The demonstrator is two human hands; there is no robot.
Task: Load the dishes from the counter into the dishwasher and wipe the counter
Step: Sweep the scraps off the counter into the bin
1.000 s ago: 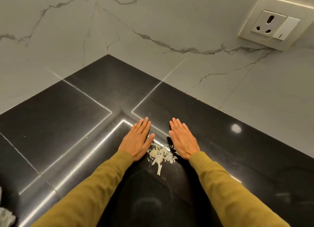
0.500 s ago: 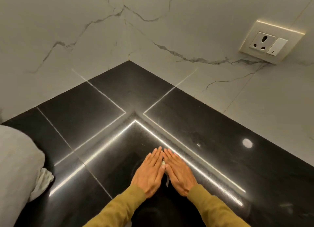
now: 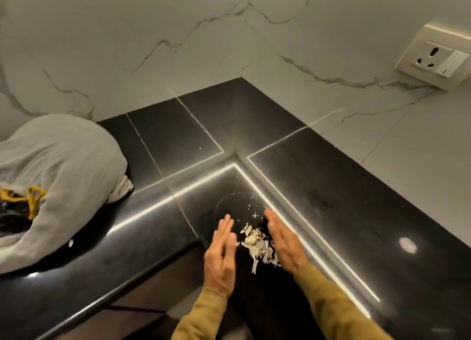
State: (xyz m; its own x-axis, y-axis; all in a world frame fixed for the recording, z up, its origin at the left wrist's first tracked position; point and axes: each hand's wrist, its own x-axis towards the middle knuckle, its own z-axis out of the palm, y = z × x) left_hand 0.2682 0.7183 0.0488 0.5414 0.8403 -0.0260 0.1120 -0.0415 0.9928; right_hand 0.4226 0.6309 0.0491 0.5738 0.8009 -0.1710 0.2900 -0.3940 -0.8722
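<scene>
Item: pile of pale scraps (image 3: 256, 245), lying on the black polished counter (image 3: 331, 212) just inside its inner corner edge. It sits directly between my two hands, a little nearer my right hand (image 3: 285, 245), whose palm edge appears to touch the pile's right fringe; my left hand (image 3: 221, 255) stands just beside the pile on its left. The heap runs long from the far crumbs down toward me, roughly parallel to both palms, with one longer sliver trailing at the near end close to the counter's front edge. Both hands are open, fingers straight and together, set on edge with palms facing each other; neither has hold of anything. Judgement: the next move is to close the palms inward and draw the scraps toward the edge, and the loose flecks scattered at the far end (image 3: 253, 207) could be left behind. Materials: scraps are thin, dry-looking, off-white flakes, irregular, possibly peel or skins; I cannot tell which. Counter is glossy dark stone with bright strip reflections. Walls are white marble-look slabs (image 3: 178, 46) with grey veins. Also present: a rumpled grey cloth bundle (image 3: 63, 174) well apart to the left, with a yellow tie at its mouth (image 3: 28, 194); a cream wall socket with switch (image 3: 437, 59). My sleeves (image 3: 331, 296) are olive knit.
</scene>
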